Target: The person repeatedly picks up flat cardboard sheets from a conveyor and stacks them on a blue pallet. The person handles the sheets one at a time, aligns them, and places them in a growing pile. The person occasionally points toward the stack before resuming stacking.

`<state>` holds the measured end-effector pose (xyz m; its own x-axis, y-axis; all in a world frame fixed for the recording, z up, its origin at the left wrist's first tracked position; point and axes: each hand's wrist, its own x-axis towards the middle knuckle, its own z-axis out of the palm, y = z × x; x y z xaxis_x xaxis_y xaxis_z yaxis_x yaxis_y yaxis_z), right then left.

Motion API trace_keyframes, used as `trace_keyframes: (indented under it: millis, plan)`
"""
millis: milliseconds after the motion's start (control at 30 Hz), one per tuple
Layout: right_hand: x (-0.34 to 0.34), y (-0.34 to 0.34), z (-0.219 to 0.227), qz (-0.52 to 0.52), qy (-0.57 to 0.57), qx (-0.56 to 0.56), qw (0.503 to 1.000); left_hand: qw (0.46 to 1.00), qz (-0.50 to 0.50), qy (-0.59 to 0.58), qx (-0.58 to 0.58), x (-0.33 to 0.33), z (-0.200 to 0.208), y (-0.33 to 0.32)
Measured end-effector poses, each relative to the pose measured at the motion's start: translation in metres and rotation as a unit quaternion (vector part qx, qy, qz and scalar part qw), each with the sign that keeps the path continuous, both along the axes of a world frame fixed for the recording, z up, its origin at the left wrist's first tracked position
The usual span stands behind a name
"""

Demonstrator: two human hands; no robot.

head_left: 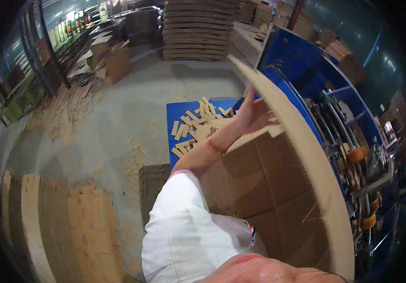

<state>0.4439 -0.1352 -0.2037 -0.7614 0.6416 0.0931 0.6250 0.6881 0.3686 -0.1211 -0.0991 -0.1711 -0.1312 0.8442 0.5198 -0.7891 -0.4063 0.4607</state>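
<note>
A large cardboard sheet (302,155) stands tilted on edge, running from the upper middle down to the lower right. My left hand (254,113) is raised to its near face toward the far end, closed against it, with some fingertips hard to make out. My left arm, in a white sleeve (179,226), crosses from the lower middle. Beneath the sheet lies brown folded cardboard (255,174). Just left of my wrist, many small cardboard offcuts (198,122) are heaped on a blue surface (175,113). My right hand does not show.
A blue machine (292,56) with metal rods and orange parts (357,154) stands along the right. Flat cardboard is stacked high at the back (198,28) and at the lower left (89,217). Scraps litter the floor, with a heap (63,118) at the left.
</note>
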Motion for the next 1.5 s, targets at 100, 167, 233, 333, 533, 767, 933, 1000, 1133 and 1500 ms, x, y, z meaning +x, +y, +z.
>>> trace_keyframes:
  millis: [100, 167, 233, 333, 533, 767, 933, 1000, 1133, 1500]
  plan:
    - [0.073, -0.093, 0.000, -0.071, -0.052, -0.006, 0.996, 0.991, 0.038, -0.015, -0.126, 0.051, -0.017, -0.067]
    - [0.097, -0.147, -0.001, -0.126, -0.058, 0.018, 0.990, 0.968, 0.136, -0.016, -0.211, 0.066, -0.032, -0.088]
    - [0.104, -0.183, -0.009, -0.180, 0.007, 0.067, 0.981, 0.924, 0.253, 0.000, -0.286, 0.075, -0.038, -0.104]
    - [0.067, -0.176, -0.050, -0.238, 0.308, 0.460, 0.798, 0.868, 0.352, 0.114, -0.331, 0.043, -0.052, -0.120]
    - [0.205, -0.282, -0.117, -0.287, 0.879, 0.353, 0.141, 0.906, 0.274, 0.260, -0.191, 0.085, -0.015, -0.085]
    - [0.252, -0.277, -0.189, -0.337, 0.913, 0.215, 0.081, 0.794, 0.270, 0.528, -0.134, 0.025, -0.052, 0.013]
    - [0.150, -0.223, -0.134, -0.252, 0.909, 0.305, 0.134, 0.746, 0.264, 0.590, -0.160, 0.016, -0.071, 0.021]
    - [0.102, -0.196, -0.088, -0.252, 0.890, 0.326, 0.197, 0.759, 0.279, 0.573, -0.135, 0.031, -0.076, 0.031]
    - [0.070, -0.139, -0.081, -0.361, 0.683, 0.314, 0.551, 0.742, 0.280, 0.597, -0.120, 0.072, -0.089, 0.032]
    - [0.008, -0.087, -0.081, -0.301, 0.342, 0.070, 0.888, 0.508, 0.133, 0.820, 0.228, 0.205, -0.145, 0.001]
